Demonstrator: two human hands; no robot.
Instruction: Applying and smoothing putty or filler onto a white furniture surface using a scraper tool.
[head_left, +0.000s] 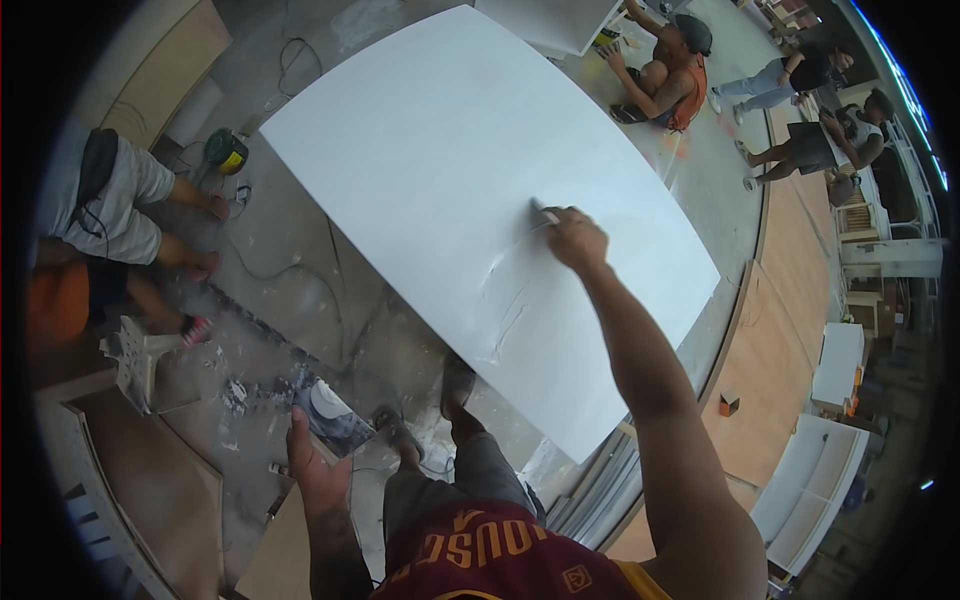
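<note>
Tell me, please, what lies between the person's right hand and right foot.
In the head view, part of the white panel lies between the right hand and right foot, with thin streaks on its surface.

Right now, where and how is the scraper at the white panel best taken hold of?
Probably by the rear end of the scraper, from the person's side, as the right hand has it. The dark exposed end points away from the person, over the white panel, and should stay free. The handle is mostly hidden, so its shape can't be told.
</note>
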